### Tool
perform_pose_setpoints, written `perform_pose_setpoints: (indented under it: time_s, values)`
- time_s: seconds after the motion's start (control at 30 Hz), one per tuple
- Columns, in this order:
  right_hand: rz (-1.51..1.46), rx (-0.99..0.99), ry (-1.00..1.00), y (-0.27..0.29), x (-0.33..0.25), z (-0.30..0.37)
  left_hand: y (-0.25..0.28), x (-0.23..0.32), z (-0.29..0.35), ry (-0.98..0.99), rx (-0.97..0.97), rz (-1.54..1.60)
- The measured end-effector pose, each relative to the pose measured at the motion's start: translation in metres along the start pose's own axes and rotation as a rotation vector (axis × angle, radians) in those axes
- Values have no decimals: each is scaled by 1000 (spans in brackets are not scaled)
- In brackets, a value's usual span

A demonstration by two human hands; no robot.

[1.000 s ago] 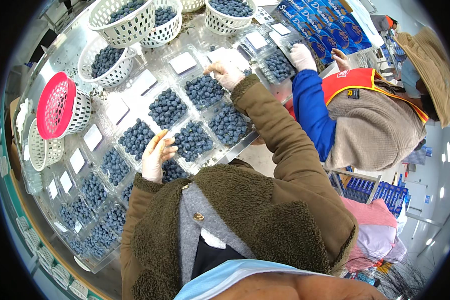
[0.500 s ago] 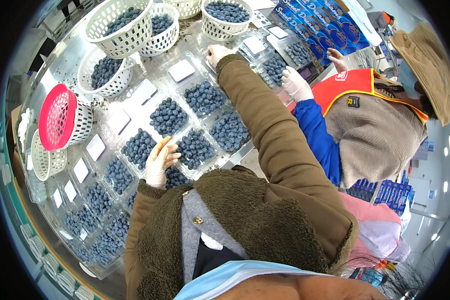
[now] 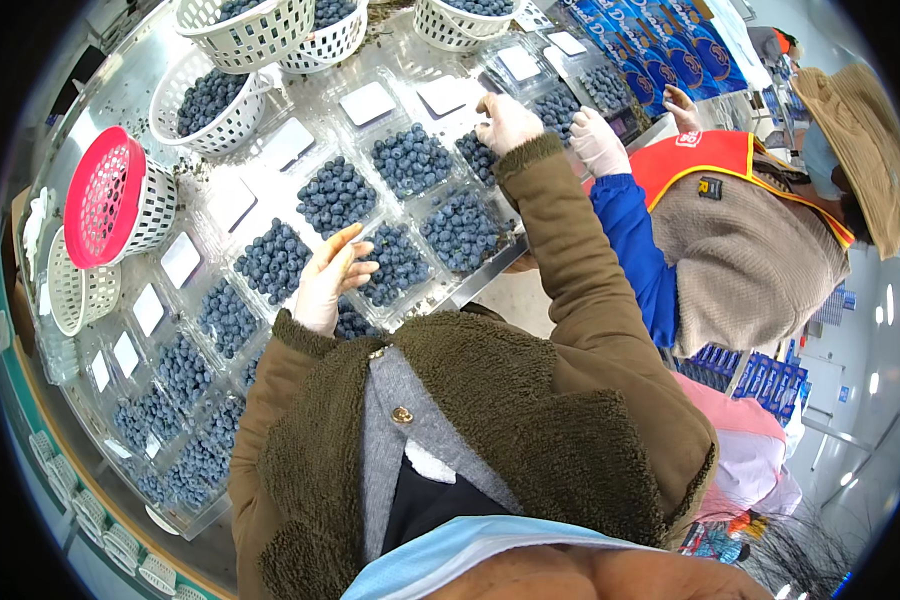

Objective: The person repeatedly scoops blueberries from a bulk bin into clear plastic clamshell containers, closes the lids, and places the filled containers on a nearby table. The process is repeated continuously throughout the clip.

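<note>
My gloved left hand (image 3: 332, 278) hovers beside a clear clamshell of blueberries (image 3: 390, 262), fingers stretched and apart, holding nothing visible. My gloved right hand (image 3: 508, 124) is farther off to the right, over a clamshell of blueberries (image 3: 477, 157) partly covered by the hand and sleeve. Its fingers are bent together in a pinch, and whatever lies between them is too small to make out. Beside it lies a white label (image 3: 444, 95) on an opened lid. More filled clamshells sit around my hands, such as blueberries (image 3: 410, 160) between them and blueberries (image 3: 460, 230) near the table edge.
White perforated baskets (image 3: 198, 112) with blueberries line the far side; a pink basket (image 3: 105, 197) leans at left. A co-worker's gloved hand (image 3: 600, 142) is close to my right hand. Blue printed cartons (image 3: 660, 50) stand at the far right. The metal table edge (image 3: 485, 278) runs nearby.
My right hand has moved right and nearer, from beside the far basket to over a clamshell; a white label now shows to its left. My left hand stays nearly in place. The view has shifted slightly.
</note>
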State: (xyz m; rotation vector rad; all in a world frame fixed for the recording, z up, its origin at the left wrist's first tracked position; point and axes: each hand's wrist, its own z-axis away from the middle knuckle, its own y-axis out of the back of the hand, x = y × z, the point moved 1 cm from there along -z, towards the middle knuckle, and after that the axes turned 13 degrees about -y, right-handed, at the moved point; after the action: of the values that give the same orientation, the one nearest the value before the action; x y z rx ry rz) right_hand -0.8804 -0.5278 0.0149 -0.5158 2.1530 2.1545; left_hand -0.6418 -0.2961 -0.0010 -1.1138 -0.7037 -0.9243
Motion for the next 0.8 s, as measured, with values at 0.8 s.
perform_pose_setpoints:
  time_s: [0.8]
  values:
    - [-735, -190, -440, -64, -13, 41, -6, -6, 10, -24, -85, 45]
